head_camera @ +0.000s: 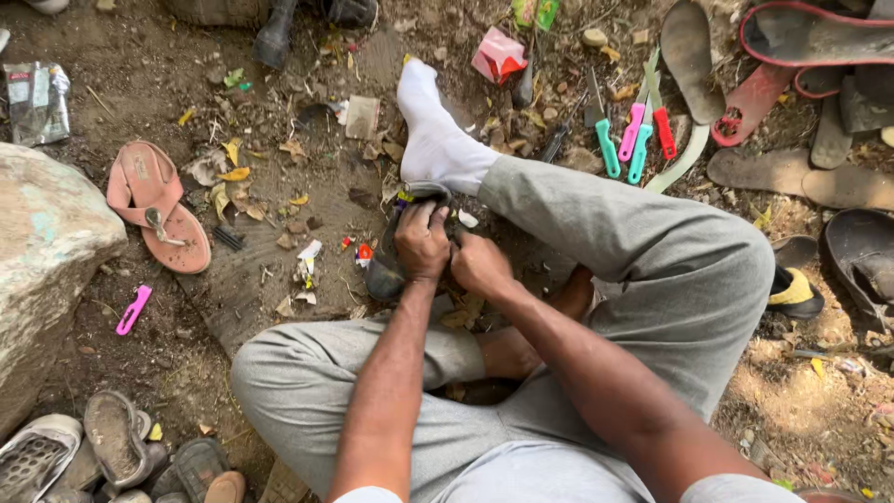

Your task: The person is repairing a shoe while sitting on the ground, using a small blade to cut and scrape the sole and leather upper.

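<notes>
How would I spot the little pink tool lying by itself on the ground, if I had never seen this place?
Start at the big pale rock on the left edge. Just right of its lower side, on bare dirt below the pink sandal, lies a small bright pink plastic-handled tool, tilted. Unlike the pink, red and teal handled tools clustered at the upper right, it lies alone, far from both hands.

I sit cross-legged on the dirt ground [279, 307]. My left hand [422, 240] has its grip closed over a dark shoe [389, 265], and my right hand [480, 265] presses against it just beside. My white sock [433, 140] lies beyond. A pink sandal [154, 205] rests to the left; knives [633, 135] with coloured handles lie to the right.
</notes>
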